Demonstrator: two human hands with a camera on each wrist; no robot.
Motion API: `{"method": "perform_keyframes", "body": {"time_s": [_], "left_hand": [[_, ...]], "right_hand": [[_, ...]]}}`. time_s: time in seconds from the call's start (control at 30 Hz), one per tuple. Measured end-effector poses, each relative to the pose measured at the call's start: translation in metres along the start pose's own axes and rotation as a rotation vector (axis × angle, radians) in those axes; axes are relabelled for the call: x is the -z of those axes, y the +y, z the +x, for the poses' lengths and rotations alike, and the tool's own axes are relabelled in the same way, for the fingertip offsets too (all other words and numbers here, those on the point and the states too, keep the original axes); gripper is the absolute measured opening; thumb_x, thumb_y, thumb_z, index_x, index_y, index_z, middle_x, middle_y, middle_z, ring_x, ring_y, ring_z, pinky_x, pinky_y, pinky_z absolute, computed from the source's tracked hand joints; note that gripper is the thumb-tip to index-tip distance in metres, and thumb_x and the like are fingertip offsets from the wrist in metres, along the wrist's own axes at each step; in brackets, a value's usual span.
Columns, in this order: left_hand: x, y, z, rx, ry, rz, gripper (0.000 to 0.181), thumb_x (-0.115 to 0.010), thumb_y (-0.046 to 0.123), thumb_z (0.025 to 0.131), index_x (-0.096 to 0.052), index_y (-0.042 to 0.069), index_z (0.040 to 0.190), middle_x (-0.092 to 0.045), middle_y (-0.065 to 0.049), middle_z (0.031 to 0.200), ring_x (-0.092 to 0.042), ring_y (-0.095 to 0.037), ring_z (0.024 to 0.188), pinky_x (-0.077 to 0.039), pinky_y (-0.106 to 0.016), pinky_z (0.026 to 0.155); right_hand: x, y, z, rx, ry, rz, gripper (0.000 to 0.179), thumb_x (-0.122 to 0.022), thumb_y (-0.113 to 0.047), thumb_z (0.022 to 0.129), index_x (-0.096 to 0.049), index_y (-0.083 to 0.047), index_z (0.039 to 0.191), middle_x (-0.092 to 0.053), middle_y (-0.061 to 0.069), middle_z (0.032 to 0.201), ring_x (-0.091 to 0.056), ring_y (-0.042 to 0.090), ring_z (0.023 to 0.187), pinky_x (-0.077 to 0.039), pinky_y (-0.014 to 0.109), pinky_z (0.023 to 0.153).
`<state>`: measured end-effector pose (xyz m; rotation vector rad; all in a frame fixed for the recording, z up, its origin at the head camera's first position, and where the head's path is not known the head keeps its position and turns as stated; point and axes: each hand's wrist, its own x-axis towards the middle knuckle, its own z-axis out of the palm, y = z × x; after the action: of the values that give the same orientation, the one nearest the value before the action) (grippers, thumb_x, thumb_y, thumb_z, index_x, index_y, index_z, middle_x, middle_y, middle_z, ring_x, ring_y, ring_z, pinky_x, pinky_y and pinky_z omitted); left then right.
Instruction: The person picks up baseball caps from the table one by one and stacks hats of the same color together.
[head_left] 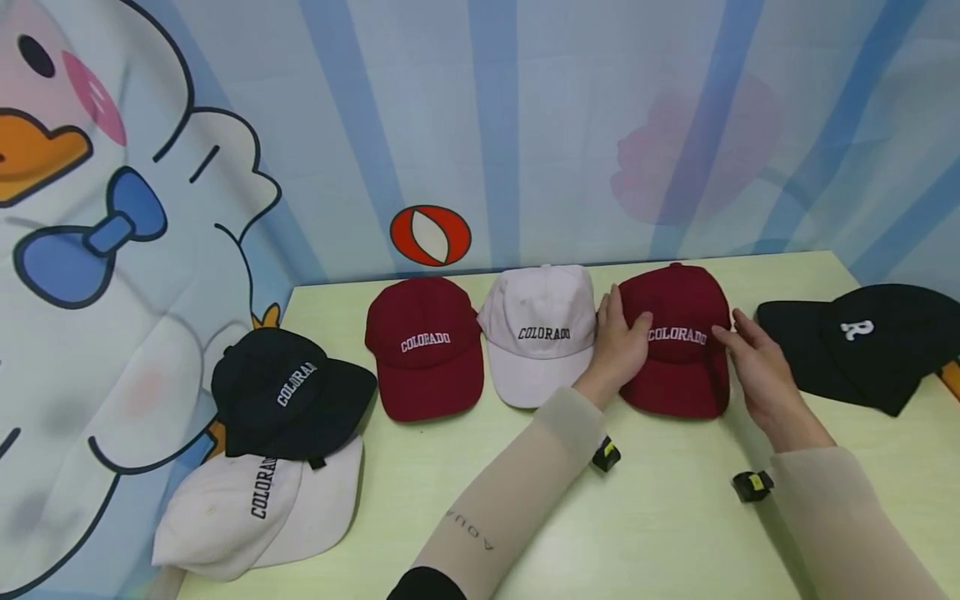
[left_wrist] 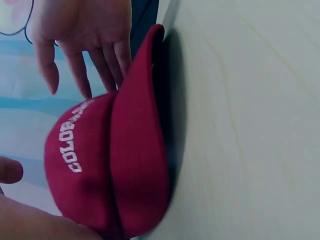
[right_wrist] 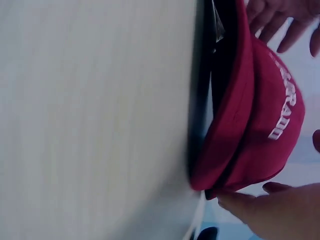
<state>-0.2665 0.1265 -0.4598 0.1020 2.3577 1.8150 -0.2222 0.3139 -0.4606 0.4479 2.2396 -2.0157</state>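
Note:
A dark red cap (head_left: 676, 367) lettered COLORADO sits upright on the table, brim toward me, between my two hands. My left hand (head_left: 617, 348) touches its left side, fingers extended and thumb apart. At its right side is my right hand (head_left: 767, 379), with fingers loosely straight; in the right wrist view the cap (right_wrist: 270, 120) meets this hand (right_wrist: 280, 210) near the lower edge. Left of my left hand stands a white COLORADO cap (head_left: 538, 367), and beyond it another dark red cap (head_left: 429, 379). The left wrist view shows the held-between cap (left_wrist: 135, 165) from its side.
A black COLORADO cap (head_left: 281, 387) partly overlaps a white cap (head_left: 232, 517) at the left edge of the pale table (head_left: 652, 517). A black cap with a white letter R (head_left: 873, 346) lies at the right. Behind hangs a cartoon-printed cloth (head_left: 525, 125).

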Motion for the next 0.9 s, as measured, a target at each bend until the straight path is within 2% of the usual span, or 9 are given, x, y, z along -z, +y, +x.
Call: {"method": "perform_keyframes", "body": {"time_s": [0.13,0.23,0.33,0.4,0.47,0.57,0.7,0.83,0.9], "left_hand": [[0.01,0.004,-0.013,-0.063,-0.044,0.034,0.068,-0.048,0.033,0.108,-0.016,0.019,0.168,-0.021,-0.002,0.172,-0.02,-0.02,0.16,-0.023,-0.039,0.129],[0.021,0.007,-0.026,-0.114,-0.085,0.04,0.068,-0.048,0.031,0.109,-0.017,0.017,0.167,-0.024,-0.002,0.171,-0.024,-0.018,0.158,-0.026,-0.038,0.128],[0.037,0.009,-0.039,-0.158,-0.118,0.036,0.067,-0.047,0.03,0.109,-0.017,0.017,0.167,-0.027,-0.003,0.17,-0.026,-0.017,0.157,-0.025,-0.038,0.129],[0.05,0.009,-0.048,-0.18,-0.131,0.029,0.066,-0.046,0.031,0.109,-0.018,0.017,0.167,-0.029,-0.003,0.17,-0.026,-0.016,0.157,-0.025,-0.039,0.129],[0.063,0.008,-0.056,-0.188,-0.132,0.025,0.065,-0.046,0.032,0.109,-0.019,0.018,0.167,-0.03,-0.002,0.169,-0.026,-0.016,0.157,-0.024,-0.041,0.129],[0.087,0.003,-0.068,-0.195,-0.117,0.024,0.065,-0.046,0.03,0.109,-0.019,0.019,0.167,-0.03,-0.002,0.169,-0.027,-0.019,0.157,-0.024,-0.044,0.129],[0.119,-0.006,-0.083,-0.2,-0.063,0.031,0.064,-0.047,0.023,0.108,-0.02,0.015,0.166,-0.03,-0.006,0.169,-0.03,-0.027,0.156,-0.024,-0.047,0.129],[0.15,-0.018,-0.096,-0.201,0.01,0.055,0.063,-0.048,0.02,0.108,-0.023,0.012,0.165,-0.031,-0.01,0.168,-0.03,-0.027,0.156,-0.024,-0.048,0.129],[0.165,-0.023,-0.103,-0.196,0.045,0.079,0.062,-0.048,0.02,0.108,-0.024,0.012,0.165,-0.032,-0.01,0.167,-0.029,-0.027,0.156,-0.024,-0.051,0.129]], "right_hand": [[-0.009,-0.005,-0.012,0.049,0.106,-0.114,0.07,-0.048,-0.045,0.108,-0.019,-0.023,0.167,-0.005,0.01,0.176,-0.004,0.032,0.162,-0.015,0.054,0.13],[-0.018,-0.011,-0.022,0.092,0.16,-0.133,0.062,-0.049,-0.041,0.108,-0.03,-0.025,0.164,-0.02,0.01,0.173,-0.017,0.028,0.161,-0.031,0.035,0.126],[-0.031,-0.015,-0.03,0.135,0.198,-0.132,0.054,-0.051,-0.037,0.108,-0.04,-0.026,0.159,-0.034,0.009,0.165,-0.032,0.022,0.153,-0.042,0.012,0.107],[-0.041,-0.016,-0.035,0.157,0.218,-0.119,0.049,-0.054,-0.034,0.107,-0.046,-0.026,0.155,-0.045,0.005,0.155,-0.041,0.017,0.143,-0.044,0.007,0.093],[-0.052,-0.016,-0.04,0.181,0.225,-0.099,0.044,-0.055,-0.031,0.107,-0.052,-0.025,0.15,-0.051,-0.002,0.144,-0.046,0.011,0.133,-0.043,0.006,0.089],[-0.071,-0.016,-0.049,0.216,0.205,-0.06,0.039,-0.058,-0.024,0.106,-0.056,-0.021,0.145,-0.055,-0.011,0.133,-0.05,0.005,0.125,-0.044,0.005,0.09],[-0.101,-0.016,-0.06,0.249,0.136,-0.022,0.038,-0.059,-0.016,0.105,-0.057,-0.011,0.143,-0.058,-0.008,0.131,-0.052,0.009,0.126,-0.045,0.005,0.094],[-0.131,-0.018,-0.067,0.219,0.044,0.007,0.037,-0.058,-0.01,0.105,-0.057,-0.005,0.141,-0.058,0.007,0.137,-0.053,0.018,0.129,-0.046,0.007,0.094],[-0.147,-0.019,-0.07,0.188,-0.006,0.015,0.036,-0.057,-0.008,0.104,-0.057,-0.003,0.139,-0.057,0.013,0.14,-0.056,0.016,0.126,-0.046,0.009,0.093]]}}
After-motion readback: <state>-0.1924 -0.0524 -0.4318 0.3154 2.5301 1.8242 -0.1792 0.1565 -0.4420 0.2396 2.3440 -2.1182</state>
